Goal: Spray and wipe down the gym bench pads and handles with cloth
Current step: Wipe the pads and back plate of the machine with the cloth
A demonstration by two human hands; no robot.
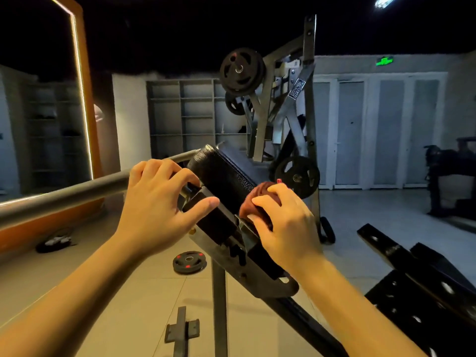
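A black padded rest (pixel 219 176) sits tilted on a grey metal bracket (pixel 260 276) at the centre of the view. My right hand (pixel 283 222) grips a bunched dark red cloth (pixel 260 194) against the pad's right edge. My left hand (pixel 159 199) curls around the left side of the pad mount, its thumb lying on the black block below the pad. A grey metal bar (pixel 64 197) runs off to the left behind my left hand. No spray bottle is in view.
A weight plate (pixel 189 262) lies on the tiled floor below the pad. A plate-loaded machine (pixel 283 106) stands behind. A black perforated frame (pixel 422 279) is at the lower right, a lit mirror (pixel 51 112) at the left, and shelves (pixel 195 112) at the back.
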